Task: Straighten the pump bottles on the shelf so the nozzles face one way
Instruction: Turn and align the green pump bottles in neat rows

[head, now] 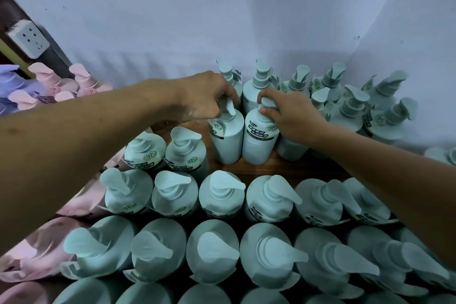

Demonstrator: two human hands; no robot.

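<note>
Several pale teal pump bottles stand in rows on a wooden shelf point(291, 168). My left hand point(206, 99) grips the pump head of one upright bottle point(228, 140) in the middle, its nozzle pointing toward me. Right beside it, my right hand point(290, 113) holds the pump head of a second bottle point(259, 143). The two bottles touch side by side. In the front rows point(222, 195) the nozzles point to the right. The bottles at the back right point(350, 106) have nozzles pointing up and right, at mixed angles.
Pink pump bottles point(47, 79) and a purple one stand at the far left, with more pink ones at the lower left. A white wall runs behind and at the right. A power socket point(28, 38) hangs on the left. Bare wood shows behind the front rows.
</note>
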